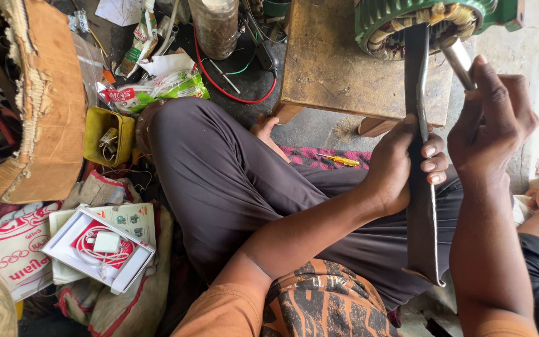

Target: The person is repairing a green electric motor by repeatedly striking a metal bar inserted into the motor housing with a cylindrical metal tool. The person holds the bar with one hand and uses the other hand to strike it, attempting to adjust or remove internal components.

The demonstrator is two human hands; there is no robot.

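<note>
Long dark flat metal bar [420,187] set into green ribbed motor stator [419,19].
Bar is clasped by left hand [400,165]; shiny metal rod [460,62] is pinched in right hand [491,125], grips closed.

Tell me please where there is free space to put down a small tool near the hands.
Bare patches: the wooden stool top left of the green motor stator, and the floor strip by the yellow screwdriver under the stool. Crowded: the floor around the cardboard box and yellow tray. The left hand holds a flat metal bar; the right hand holds a metal rod.
</note>
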